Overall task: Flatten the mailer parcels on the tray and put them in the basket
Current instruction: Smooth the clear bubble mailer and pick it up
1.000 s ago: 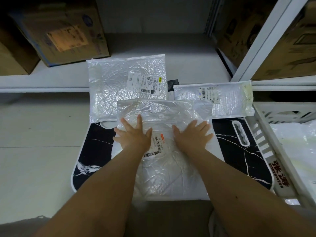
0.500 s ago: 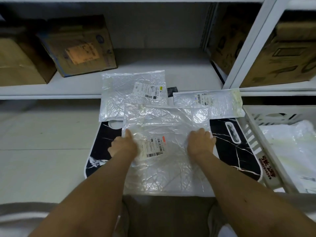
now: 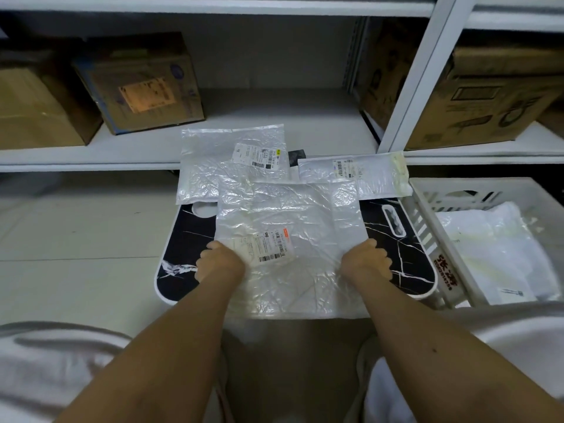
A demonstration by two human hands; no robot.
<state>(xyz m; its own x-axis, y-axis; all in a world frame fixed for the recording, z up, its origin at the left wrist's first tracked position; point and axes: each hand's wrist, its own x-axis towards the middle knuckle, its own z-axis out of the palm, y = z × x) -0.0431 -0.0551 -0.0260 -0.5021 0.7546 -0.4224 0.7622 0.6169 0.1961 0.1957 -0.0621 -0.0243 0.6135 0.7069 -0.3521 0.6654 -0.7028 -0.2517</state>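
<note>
Head view, hands: the left hand (image 3: 220, 264) grips the left edge of the near crinkled translucent plastic mailer (image 3: 290, 248), fingers curled round it; the right hand (image 3: 366, 262) grips its right edge the same way.
Head view, held mailer: it lies over the middle of the black marble-patterned tray with a white rim (image 3: 406, 254), and its near edge hangs past the tray's near rim. A white shipping label with barcodes and an orange tab (image 3: 268, 244) sits on its left half, just beside the left hand.
Head view, other mailers: a second crinkled translucent mailer with a white label (image 3: 225, 160) lies at the far left, partly on the tray and partly over the white shelf edge (image 3: 85, 163), its near corner tucked under the held one. A narrow translucent mailer with a yellowed right end (image 3: 366, 175) lies at the far right across the tray's far rim.
Head view, basket: a white slotted plastic basket (image 3: 427, 227) stands just to the right of the tray, with a white soft parcel (image 3: 494, 254) inside.
Head view, surroundings: the tray rests on a pale tiled floor (image 3: 76, 239). Brown cardboard boxes (image 3: 140, 83) stand on the shelf beyond.
</note>
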